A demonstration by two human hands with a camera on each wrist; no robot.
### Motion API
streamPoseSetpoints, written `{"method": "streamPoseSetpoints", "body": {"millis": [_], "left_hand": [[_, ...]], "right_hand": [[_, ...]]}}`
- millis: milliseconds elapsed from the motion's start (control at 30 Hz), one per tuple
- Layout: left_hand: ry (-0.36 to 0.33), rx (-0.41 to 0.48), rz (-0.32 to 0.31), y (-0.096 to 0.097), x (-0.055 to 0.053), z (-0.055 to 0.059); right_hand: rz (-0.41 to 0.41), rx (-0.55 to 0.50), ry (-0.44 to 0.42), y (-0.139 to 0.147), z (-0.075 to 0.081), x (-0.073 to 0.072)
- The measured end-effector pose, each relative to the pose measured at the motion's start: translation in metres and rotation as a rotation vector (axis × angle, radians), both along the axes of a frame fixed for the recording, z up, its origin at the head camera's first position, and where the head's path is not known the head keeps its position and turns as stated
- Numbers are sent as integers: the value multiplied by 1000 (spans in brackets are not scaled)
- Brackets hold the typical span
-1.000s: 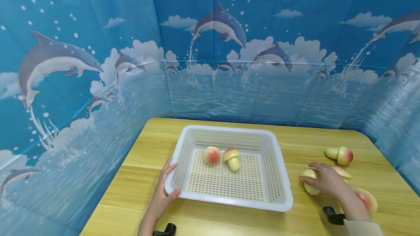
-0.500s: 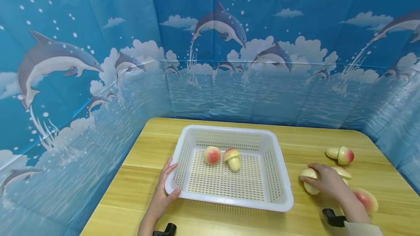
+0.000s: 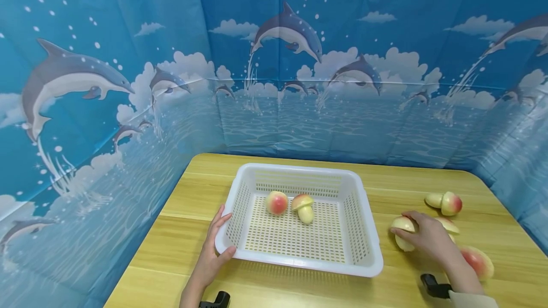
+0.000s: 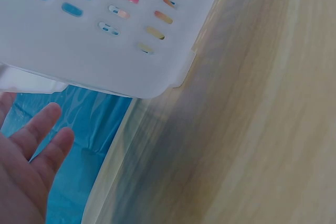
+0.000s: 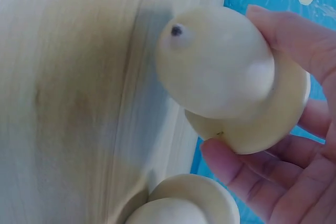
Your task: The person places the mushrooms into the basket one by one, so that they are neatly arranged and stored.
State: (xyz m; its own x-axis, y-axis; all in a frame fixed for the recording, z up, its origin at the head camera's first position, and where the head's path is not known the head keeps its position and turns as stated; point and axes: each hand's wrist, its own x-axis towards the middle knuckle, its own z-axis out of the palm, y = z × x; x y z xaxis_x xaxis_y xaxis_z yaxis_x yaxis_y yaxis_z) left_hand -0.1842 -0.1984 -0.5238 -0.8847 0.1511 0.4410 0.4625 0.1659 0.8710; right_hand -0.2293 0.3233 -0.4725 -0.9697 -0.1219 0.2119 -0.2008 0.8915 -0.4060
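A mushroom-shaped piece [image 5: 215, 66] is being gripped by the right hand [image 3: 428, 236], just right of the white basket [image 3: 299, 262], at the wooden table [image 3: 171, 251]; whether the wood is being touched by it can't be told. The piece is being pinched, thumb on one side and curled fingers on the other, with the dark-spotted stem end being left uncovered. A light, stiff thing is probably being handled (foam or hollow plastic, at a guess), since no denting is being seen under the fingertips. Some slip is being suggested by the smooth, rounded surface; breakage isn't being expected. Hold is best being taken across the wider cap, the stem being judged likelier to roll. The basket's near left corner is being touched by the left hand [image 3: 210, 253], its fingers being spread and fairly straight; light, slightly flexing plastic is being assumed there.
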Motion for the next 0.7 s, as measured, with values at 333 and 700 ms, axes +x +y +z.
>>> {"method": "streamPoseSetpoints", "body": {"millis": [333, 700], "left_hand": [[-20, 13, 7, 0, 0, 0], [-12, -6, 12, 0, 0, 0]], "right_hand": [[-1, -15, 164, -3, 6, -7], [-8, -23, 205, -9, 21, -8]]}}
